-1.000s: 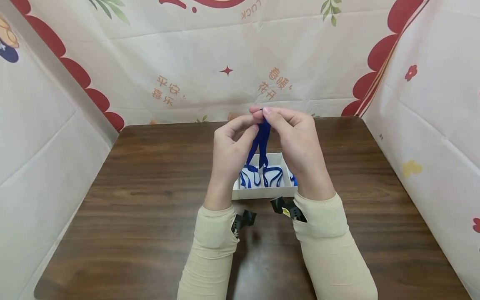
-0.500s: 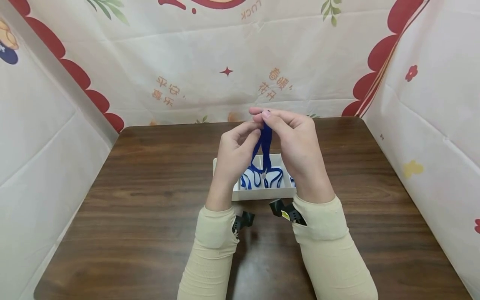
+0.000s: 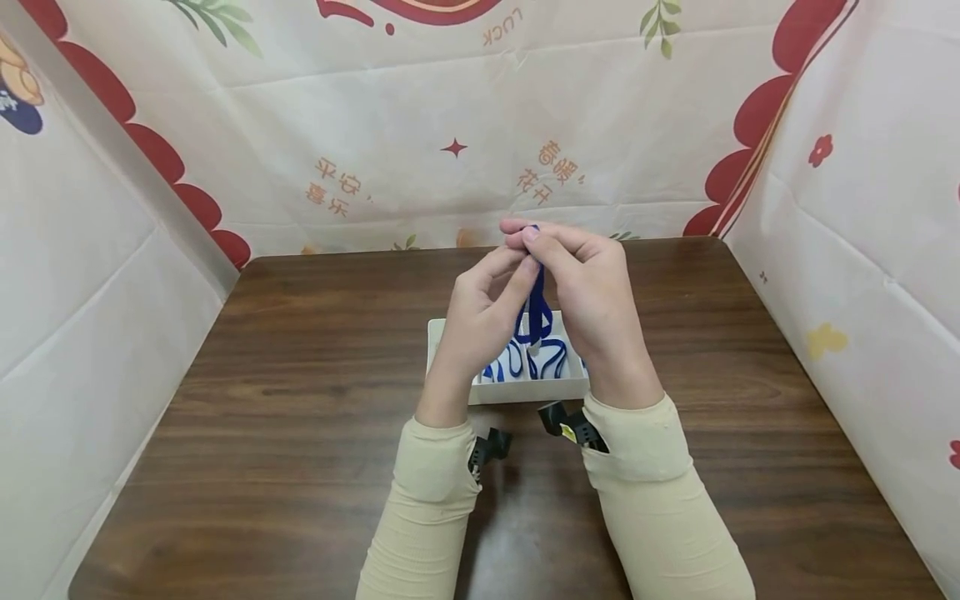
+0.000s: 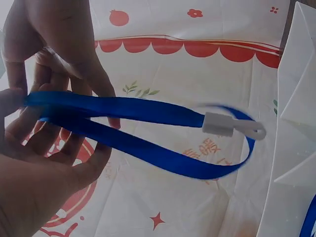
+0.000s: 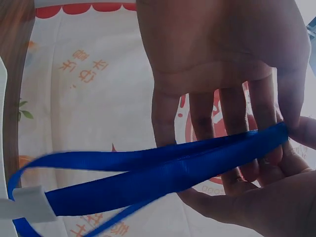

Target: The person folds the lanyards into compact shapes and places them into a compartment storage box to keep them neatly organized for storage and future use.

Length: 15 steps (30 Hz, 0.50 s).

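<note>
A folded blue lanyard [image 3: 536, 310] hangs from both hands above a white divided box [image 3: 528, 391]. My right hand [image 3: 603, 304] pinches its upper end between thumb and index finger. Just below and to the left, my left hand [image 3: 483, 315] has its thumb and fingertips on the same strap. The lanyard's white plastic clip [image 4: 218, 124] dangles at the lower end, where the strap bends into a loop. In the right wrist view, the strap [image 5: 148, 182] runs doubled from the fingertips to the clip [image 5: 34, 203].
Inside the box, more blue cords [image 3: 553, 358] lie coiled in the compartments. The hands hide part of the box. A brown wooden table [image 3: 300, 417] carries it. Printed cloth [image 3: 390, 108] stands behind and at both sides.
My left hand has moved slightly right, toward the right hand. The hanging strap has drawn together and turned, with its lower end now looping above the box. The right hand has barely moved.
</note>
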Motion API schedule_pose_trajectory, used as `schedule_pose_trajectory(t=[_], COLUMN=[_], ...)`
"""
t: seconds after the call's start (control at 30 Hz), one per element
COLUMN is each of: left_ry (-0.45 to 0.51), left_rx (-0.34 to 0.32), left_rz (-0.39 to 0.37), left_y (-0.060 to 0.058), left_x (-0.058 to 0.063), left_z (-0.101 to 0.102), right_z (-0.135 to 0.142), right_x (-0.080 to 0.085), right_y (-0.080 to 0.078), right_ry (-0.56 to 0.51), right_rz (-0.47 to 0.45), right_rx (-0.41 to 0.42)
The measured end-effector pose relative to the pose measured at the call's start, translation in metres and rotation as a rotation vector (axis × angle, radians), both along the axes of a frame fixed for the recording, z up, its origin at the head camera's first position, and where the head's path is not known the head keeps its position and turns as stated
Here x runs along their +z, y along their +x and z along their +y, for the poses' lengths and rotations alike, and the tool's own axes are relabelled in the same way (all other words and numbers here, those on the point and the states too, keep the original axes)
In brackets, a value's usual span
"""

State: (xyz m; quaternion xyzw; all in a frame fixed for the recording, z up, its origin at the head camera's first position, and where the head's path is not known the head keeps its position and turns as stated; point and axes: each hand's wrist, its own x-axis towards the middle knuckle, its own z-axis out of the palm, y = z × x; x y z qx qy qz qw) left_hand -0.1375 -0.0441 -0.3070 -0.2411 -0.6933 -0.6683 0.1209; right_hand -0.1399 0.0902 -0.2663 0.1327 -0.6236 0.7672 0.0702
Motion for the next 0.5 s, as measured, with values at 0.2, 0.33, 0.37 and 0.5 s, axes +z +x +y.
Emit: schedule_pose_trajectory(t=[0.2,0.33,0.37,0.5], left_ry=[-0.011,-0.031,-0.038,-0.057], left_rx=[0.052,0.072,0.072,0.062], left_rz=[0.017,-0.012,-0.018,-0.022], left_y=[-0.0016,-0.0035,-0.0037,-0.0045], left_x=[-0.0025,-0.0048,-0.0056,-0.0081], left_z=[0.0025,0.0038,0.0039,0.0027], right_z=[0.0007,0.0014,0.0015,0.0012], right_x=[-0.0001,-0.0006,-0.0008,-0.0005], right_y=[-0.0003,-0.0005,-0.0003,-0.0001], right_ry=[0.052,0.073,0.082,0.119], right_rz=[-0.006,-0.026,-0.032,-0.038], right_rx=[-0.025,-0.03,-0.027,0.006])
